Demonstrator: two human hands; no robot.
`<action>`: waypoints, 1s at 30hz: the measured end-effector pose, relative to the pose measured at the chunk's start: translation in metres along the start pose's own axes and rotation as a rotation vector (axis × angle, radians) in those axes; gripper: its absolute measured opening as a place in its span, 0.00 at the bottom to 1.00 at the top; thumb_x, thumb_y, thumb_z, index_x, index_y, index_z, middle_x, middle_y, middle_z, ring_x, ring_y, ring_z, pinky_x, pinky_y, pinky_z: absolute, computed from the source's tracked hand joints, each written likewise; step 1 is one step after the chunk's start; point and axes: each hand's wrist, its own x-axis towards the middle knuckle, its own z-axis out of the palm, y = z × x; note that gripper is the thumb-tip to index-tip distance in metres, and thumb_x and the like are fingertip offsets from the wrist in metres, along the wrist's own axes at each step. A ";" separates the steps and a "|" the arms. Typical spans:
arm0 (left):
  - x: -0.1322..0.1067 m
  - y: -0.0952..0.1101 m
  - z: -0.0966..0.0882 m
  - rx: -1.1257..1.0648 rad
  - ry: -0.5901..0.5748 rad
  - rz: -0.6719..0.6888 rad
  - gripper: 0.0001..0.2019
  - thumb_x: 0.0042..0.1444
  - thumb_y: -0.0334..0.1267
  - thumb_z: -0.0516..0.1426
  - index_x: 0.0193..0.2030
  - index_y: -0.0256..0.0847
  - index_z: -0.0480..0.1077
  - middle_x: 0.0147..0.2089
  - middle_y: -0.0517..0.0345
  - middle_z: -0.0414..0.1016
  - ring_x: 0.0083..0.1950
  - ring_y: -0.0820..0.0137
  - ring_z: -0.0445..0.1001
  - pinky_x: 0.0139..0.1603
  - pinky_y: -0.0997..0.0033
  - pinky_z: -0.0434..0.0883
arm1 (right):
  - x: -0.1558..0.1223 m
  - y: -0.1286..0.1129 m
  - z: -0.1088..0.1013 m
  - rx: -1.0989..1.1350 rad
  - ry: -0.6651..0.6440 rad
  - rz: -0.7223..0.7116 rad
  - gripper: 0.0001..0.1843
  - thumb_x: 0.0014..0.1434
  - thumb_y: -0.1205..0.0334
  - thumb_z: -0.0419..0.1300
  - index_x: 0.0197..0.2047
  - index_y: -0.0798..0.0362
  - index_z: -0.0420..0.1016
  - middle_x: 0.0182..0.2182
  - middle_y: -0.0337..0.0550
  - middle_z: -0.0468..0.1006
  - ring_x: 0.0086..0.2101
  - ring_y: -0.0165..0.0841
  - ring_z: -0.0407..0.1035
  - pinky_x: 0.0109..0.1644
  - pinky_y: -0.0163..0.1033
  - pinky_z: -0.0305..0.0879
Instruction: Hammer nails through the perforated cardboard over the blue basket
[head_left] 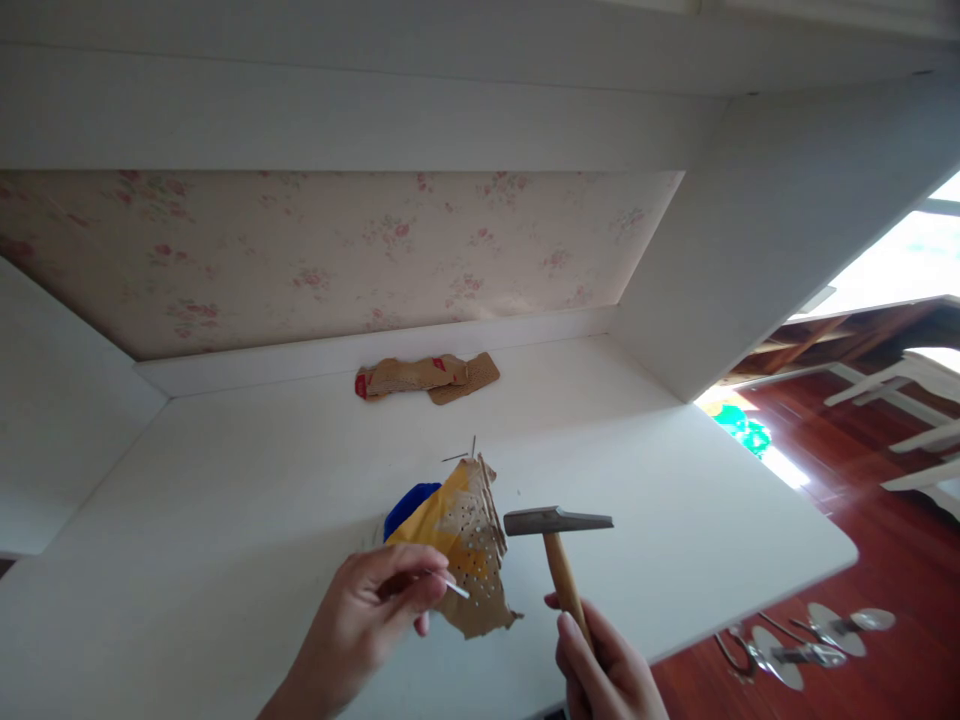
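Note:
My left hand (371,610) pinches a small thin nail (454,587) between thumb and fingers, just over the near edge of a torn piece of cardboard (469,545). The cardboard is brown with yellow and blue print and is full of small holes. It lies on the white desk (225,500). My right hand (604,665) grips the wooden handle of a small hammer (559,525). Its metal head hangs level just right of the cardboard. Two or three loose nails (463,452) lie behind the cardboard.
A second crumpled piece of cardboard (427,377) lies at the back of the desk against the floral wall. White side panels and a shelf enclose the desk. Metal tools (802,640) lie on the red wooden floor at the lower right.

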 end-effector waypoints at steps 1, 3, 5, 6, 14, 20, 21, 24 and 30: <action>0.004 0.002 0.000 0.076 0.033 0.048 0.08 0.58 0.43 0.63 0.39 0.41 0.79 0.30 0.56 0.80 0.23 0.74 0.73 0.26 0.76 0.75 | 0.001 0.000 0.000 -0.002 -0.001 -0.001 0.35 0.48 0.31 0.65 0.43 0.54 0.70 0.17 0.23 0.52 0.16 0.16 0.42 0.18 0.25 0.35; 0.013 0.007 0.000 0.220 0.122 0.138 0.07 0.59 0.41 0.62 0.38 0.42 0.80 0.27 0.58 0.80 0.23 0.74 0.75 0.29 0.77 0.76 | 0.002 0.000 0.000 -0.007 -0.008 -0.006 0.35 0.49 0.31 0.64 0.44 0.54 0.70 0.17 0.23 0.52 0.15 0.17 0.42 0.17 0.25 0.36; 0.020 0.013 0.002 0.320 0.174 0.211 0.07 0.59 0.41 0.61 0.38 0.43 0.80 0.29 0.59 0.81 0.27 0.72 0.78 0.30 0.79 0.76 | 0.002 -0.001 0.000 -0.014 -0.016 -0.012 0.35 0.49 0.31 0.63 0.44 0.54 0.71 0.17 0.23 0.52 0.15 0.17 0.42 0.16 0.25 0.37; 0.022 0.015 0.003 0.351 0.175 0.233 0.08 0.60 0.41 0.60 0.38 0.43 0.80 0.30 0.58 0.81 0.28 0.72 0.79 0.29 0.80 0.77 | 0.002 -0.002 0.000 -0.016 -0.020 -0.013 0.35 0.50 0.30 0.63 0.45 0.54 0.71 0.17 0.23 0.52 0.15 0.17 0.41 0.15 0.25 0.37; 0.021 -0.004 0.016 0.456 0.136 0.271 0.10 0.63 0.41 0.58 0.46 0.44 0.78 0.39 0.58 0.84 0.36 0.70 0.83 0.38 0.77 0.80 | 0.000 -0.001 -0.003 -0.045 -0.050 -0.026 0.36 0.53 0.31 0.60 0.49 0.54 0.67 0.18 0.23 0.54 0.13 0.17 0.43 0.12 0.24 0.39; 0.022 -0.009 0.025 0.570 0.089 0.389 0.10 0.65 0.36 0.56 0.48 0.43 0.77 0.43 0.58 0.84 0.41 0.70 0.83 0.45 0.77 0.79 | 0.002 0.003 -0.003 -0.045 -0.065 -0.035 0.34 0.54 0.31 0.60 0.47 0.54 0.69 0.18 0.24 0.54 0.13 0.17 0.43 0.12 0.24 0.38; 0.022 -0.010 0.027 0.578 0.077 0.405 0.10 0.65 0.35 0.56 0.49 0.43 0.77 0.43 0.58 0.84 0.41 0.70 0.83 0.46 0.77 0.79 | 0.002 0.003 -0.002 -0.042 -0.065 -0.032 0.34 0.53 0.31 0.61 0.47 0.54 0.69 0.17 0.23 0.54 0.13 0.17 0.43 0.12 0.24 0.38; 0.023 -0.013 0.029 0.610 0.058 0.439 0.11 0.65 0.32 0.55 0.50 0.43 0.76 0.45 0.58 0.83 0.42 0.71 0.83 0.48 0.76 0.79 | 0.002 0.004 -0.001 -0.038 -0.068 -0.021 0.36 0.52 0.30 0.60 0.48 0.54 0.69 0.17 0.23 0.53 0.13 0.18 0.42 0.12 0.25 0.37; 0.025 -0.015 0.030 0.643 0.070 0.497 0.11 0.65 0.31 0.55 0.50 0.41 0.76 0.44 0.57 0.84 0.41 0.70 0.83 0.48 0.76 0.79 | 0.003 0.007 -0.002 -0.043 -0.111 -0.017 0.35 0.55 0.31 0.59 0.49 0.54 0.66 0.18 0.22 0.51 0.14 0.18 0.42 0.13 0.25 0.36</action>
